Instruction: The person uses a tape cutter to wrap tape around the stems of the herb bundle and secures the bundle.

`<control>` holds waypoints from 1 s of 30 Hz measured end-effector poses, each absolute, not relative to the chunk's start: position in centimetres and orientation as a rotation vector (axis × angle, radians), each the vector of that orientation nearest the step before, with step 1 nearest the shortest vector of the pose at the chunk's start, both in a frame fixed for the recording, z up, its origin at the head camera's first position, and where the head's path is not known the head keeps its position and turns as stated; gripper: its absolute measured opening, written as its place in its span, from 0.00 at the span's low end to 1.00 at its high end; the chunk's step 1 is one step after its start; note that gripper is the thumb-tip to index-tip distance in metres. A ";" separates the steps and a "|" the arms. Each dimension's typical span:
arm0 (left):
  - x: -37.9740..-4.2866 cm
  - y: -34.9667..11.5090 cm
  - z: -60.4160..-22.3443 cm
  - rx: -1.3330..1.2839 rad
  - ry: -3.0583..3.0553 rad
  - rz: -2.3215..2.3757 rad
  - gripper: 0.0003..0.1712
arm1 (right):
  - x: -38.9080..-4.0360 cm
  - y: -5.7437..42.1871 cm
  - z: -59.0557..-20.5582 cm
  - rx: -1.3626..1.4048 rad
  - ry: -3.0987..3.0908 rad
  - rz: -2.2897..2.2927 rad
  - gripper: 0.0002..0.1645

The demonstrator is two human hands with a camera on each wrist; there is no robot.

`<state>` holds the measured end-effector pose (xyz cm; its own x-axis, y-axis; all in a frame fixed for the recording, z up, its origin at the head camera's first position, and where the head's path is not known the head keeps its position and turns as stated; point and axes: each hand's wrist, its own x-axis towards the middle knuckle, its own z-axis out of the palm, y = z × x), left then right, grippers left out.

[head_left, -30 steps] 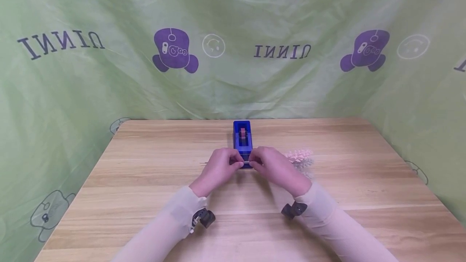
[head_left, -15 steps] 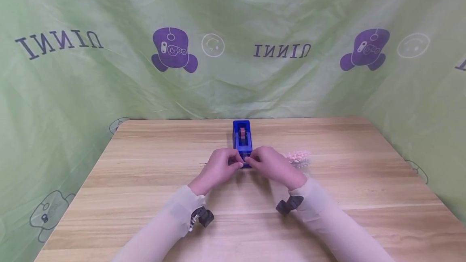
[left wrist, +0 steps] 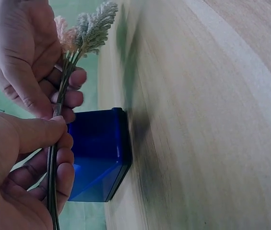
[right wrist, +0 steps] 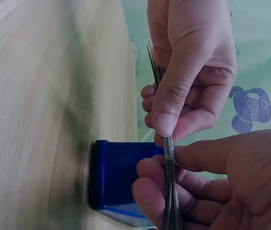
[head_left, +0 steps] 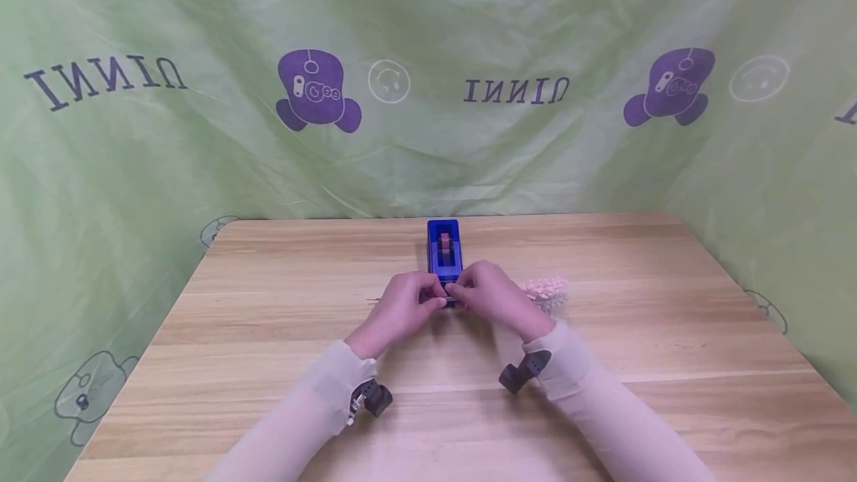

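A bunch of artificial flowers with thin dark stems is held sideways in front of a blue tape dispenser. Its pink and grey-green heads point to the right. My left hand pinches the stems between thumb and fingers, the stem ends sticking out beyond it. Close beside it, my right hand has its fingers curled behind the stems and its thumb at a short band of clear tape wrapped on them.
A pink tape roll sits inside the dispenser. Wood-grain tabletop spreads around both arms, and a green printed cloth hangs behind and along the sides.
My right hand and wrist have shifted slightly left, the thumb moving up over the taped part of the stems. The flower heads moved a little left; my left hand stays nearly still.
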<state>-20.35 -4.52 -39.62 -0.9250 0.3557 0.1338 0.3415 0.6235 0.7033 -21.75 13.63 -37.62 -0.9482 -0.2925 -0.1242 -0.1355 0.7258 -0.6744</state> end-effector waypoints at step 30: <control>-21.7 -4.1 -39.6 0.410 2.844 1.422 0.07 | -21.9 13.9 -38.1 -0.324 2.576 -1.190 0.16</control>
